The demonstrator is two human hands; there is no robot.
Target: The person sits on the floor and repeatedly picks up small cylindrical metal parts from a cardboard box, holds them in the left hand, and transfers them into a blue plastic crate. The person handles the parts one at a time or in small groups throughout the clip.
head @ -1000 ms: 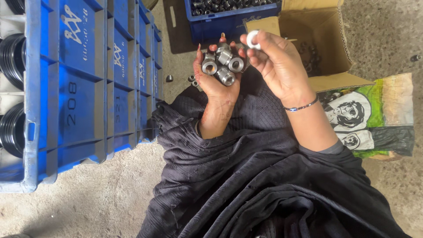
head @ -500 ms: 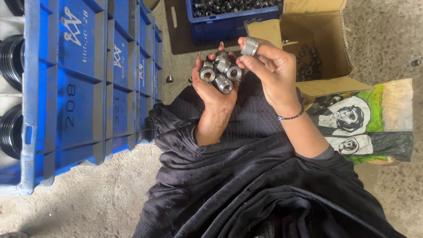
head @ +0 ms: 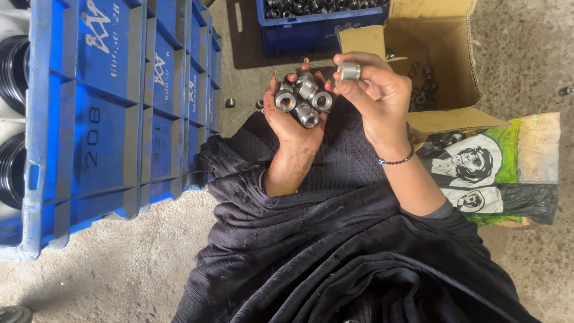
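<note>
Right hand (head: 379, 96) pinching one metal bush (head: 348, 71) at its fingertips, left hand (head: 296, 116) cupping several bushes (head: 303, 100) (just beside)

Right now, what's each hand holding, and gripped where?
Left hand: a cluster of metal bushes cupped in the palm. Right hand: one metal bush, pinched by its outer wall between the fingertips.

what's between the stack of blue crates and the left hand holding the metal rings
In the head view, bare concrete floor lies between the blue crates and the left hand, with one loose metal ring on it and, lower down, folds of black cloth.
</note>
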